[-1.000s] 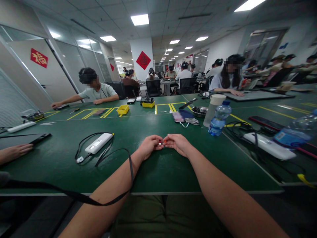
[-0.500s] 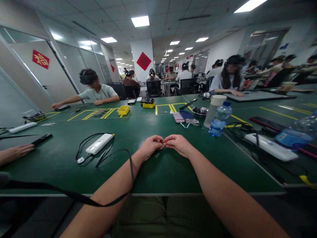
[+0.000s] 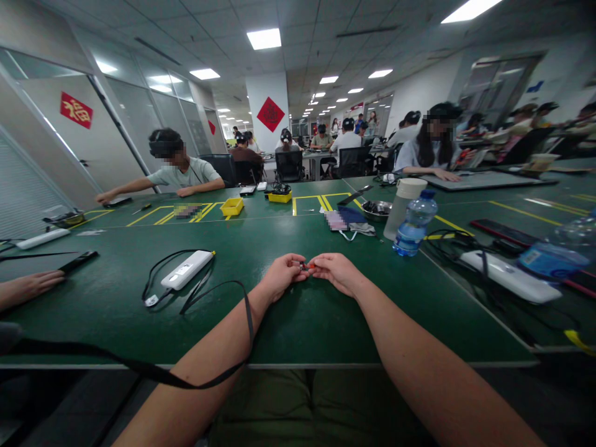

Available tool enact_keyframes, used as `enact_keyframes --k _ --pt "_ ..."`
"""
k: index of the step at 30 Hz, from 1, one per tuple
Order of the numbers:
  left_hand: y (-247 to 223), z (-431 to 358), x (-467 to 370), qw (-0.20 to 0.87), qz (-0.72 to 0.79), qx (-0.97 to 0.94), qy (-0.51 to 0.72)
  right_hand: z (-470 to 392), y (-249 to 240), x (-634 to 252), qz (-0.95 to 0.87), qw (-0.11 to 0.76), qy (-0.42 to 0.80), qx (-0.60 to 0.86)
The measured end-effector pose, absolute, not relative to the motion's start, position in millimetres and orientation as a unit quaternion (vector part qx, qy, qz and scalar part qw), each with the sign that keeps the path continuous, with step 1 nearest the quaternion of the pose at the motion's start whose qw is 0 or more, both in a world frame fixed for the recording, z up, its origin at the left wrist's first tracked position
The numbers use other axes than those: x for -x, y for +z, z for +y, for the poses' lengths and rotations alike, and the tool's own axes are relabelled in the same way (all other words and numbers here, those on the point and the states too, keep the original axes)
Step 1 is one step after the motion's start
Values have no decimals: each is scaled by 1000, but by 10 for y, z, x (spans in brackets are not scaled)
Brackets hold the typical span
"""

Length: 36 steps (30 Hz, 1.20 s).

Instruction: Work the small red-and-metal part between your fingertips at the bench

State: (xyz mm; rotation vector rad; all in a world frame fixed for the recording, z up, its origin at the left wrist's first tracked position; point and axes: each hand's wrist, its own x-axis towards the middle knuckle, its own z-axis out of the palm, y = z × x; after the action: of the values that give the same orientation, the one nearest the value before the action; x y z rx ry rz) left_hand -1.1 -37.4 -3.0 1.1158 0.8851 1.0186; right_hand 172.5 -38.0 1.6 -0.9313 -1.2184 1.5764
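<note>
My left hand (image 3: 285, 274) is closed in a pinch on a small dark piece (image 3: 302, 266), whose kind is too small to make out. Facing it, my right hand (image 3: 336, 271) pinches a small orange-red piece (image 3: 311, 266) between thumb and fingers. The two pieces meet or nearly meet between my fingertips; whether they are joined I cannot tell. Both hands are just above the green table (image 3: 326, 329), with my forearms reaching in from the near edge. A black cable (image 3: 246, 310) loops over my left forearm.
A white power bank (image 3: 187, 270) with cables lies left of my hands. To the right stand a blue water bottle (image 3: 414, 225) and a pale tumbler (image 3: 401, 208), near a metal bowl (image 3: 377, 210). A co-worker's hand (image 3: 35, 290) rests at far left. Other people sit across the table.
My hands stay in nearly the same place. The dark piece shows slightly more between my fingertips, and my fingers have shifted a little.
</note>
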Motion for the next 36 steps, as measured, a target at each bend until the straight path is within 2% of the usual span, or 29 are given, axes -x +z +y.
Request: enact_keyframes --k 13,28,36 --pt "-39 -386 17 606 381 -543 439 -346 -38 -1735 -495 459 630 385" --pt "15 -412 20 651 359 -500 444 -341 -72 -1739 -514 462 620 372" --pt "8 -419 26 627 357 -529 447 -331 -57 -1738 -492 465 637 370"
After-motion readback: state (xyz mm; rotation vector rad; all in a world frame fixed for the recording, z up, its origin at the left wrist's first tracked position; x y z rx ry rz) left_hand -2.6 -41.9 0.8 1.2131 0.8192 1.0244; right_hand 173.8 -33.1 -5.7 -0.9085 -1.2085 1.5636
